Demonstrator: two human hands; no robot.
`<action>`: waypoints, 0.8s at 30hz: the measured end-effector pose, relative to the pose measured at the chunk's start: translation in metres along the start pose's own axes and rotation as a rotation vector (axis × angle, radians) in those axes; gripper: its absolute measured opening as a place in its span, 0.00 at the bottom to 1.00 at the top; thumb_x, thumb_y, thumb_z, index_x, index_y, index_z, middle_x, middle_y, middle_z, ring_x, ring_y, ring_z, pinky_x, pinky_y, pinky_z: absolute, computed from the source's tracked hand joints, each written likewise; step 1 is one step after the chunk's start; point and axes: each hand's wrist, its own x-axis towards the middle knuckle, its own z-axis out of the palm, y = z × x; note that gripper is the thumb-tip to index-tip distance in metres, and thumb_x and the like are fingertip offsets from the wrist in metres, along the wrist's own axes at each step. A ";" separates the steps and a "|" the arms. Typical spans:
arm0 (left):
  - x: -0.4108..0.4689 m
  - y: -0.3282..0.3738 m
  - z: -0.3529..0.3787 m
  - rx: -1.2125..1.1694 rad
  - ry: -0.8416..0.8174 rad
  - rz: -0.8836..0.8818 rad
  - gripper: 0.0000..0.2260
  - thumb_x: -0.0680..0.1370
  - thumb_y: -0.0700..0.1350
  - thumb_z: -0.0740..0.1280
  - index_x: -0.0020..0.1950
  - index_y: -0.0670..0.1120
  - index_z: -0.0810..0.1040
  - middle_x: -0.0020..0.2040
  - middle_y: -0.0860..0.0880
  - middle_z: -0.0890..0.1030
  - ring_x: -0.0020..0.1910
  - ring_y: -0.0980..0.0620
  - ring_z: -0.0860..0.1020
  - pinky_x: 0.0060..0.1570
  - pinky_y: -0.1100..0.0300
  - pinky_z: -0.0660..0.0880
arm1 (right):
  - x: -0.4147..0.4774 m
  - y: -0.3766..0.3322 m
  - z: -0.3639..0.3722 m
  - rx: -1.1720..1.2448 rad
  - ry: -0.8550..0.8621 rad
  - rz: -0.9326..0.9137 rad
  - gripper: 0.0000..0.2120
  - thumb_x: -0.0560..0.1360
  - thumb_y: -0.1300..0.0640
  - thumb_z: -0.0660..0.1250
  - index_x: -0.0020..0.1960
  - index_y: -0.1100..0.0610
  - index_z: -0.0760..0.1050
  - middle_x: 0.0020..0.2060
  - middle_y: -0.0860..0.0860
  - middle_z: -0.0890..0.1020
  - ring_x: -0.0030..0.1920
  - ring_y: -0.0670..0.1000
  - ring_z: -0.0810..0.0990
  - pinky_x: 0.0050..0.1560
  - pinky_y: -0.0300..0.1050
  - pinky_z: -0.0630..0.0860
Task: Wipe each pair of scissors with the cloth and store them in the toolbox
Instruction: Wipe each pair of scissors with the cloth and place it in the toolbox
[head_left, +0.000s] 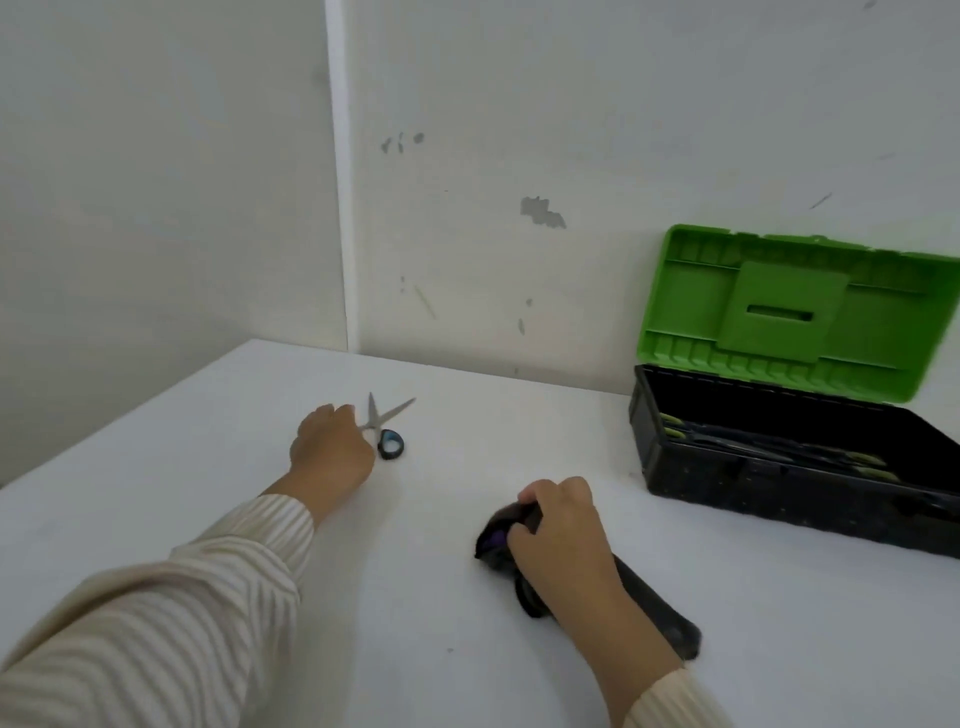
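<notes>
A pair of scissors (387, 422) with silver blades spread apart and black-and-blue handles lies on the white table (208, 447). My left hand (331, 451) is on its left handle side, fingers curled over it; that handle is hidden under the hand. A dark cloth (654, 608) lies near the table's front, and my right hand (561, 535) grips its bunched end. The toolbox (789, 499) stands at the right with black body and green lid (795, 312) raised. Several tools with yellow-green handles lie inside it.
White walls meet in a corner behind the table. The toolbox lid leans back against the right wall. Bare table surface lies between the scissors and the toolbox.
</notes>
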 end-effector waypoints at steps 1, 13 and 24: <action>0.007 -0.007 0.001 0.046 -0.043 0.003 0.18 0.77 0.41 0.59 0.67 0.43 0.69 0.67 0.43 0.70 0.67 0.42 0.68 0.62 0.50 0.70 | 0.001 0.002 0.002 -0.011 0.019 -0.020 0.10 0.72 0.61 0.62 0.52 0.53 0.73 0.49 0.49 0.67 0.44 0.49 0.73 0.45 0.36 0.71; -0.001 0.023 0.000 -0.148 -0.231 0.075 0.07 0.75 0.43 0.62 0.45 0.40 0.76 0.45 0.40 0.79 0.42 0.43 0.78 0.39 0.58 0.71 | 0.003 0.010 -0.011 0.333 0.126 0.008 0.22 0.74 0.69 0.56 0.37 0.44 0.77 0.45 0.46 0.76 0.47 0.40 0.74 0.43 0.19 0.65; -0.104 0.064 0.025 -1.055 -0.470 0.138 0.14 0.76 0.36 0.59 0.57 0.47 0.76 0.39 0.49 0.78 0.38 0.52 0.76 0.49 0.54 0.77 | 0.002 0.010 -0.012 0.459 0.106 0.037 0.17 0.74 0.48 0.64 0.41 0.63 0.77 0.43 0.58 0.77 0.44 0.51 0.76 0.44 0.41 0.72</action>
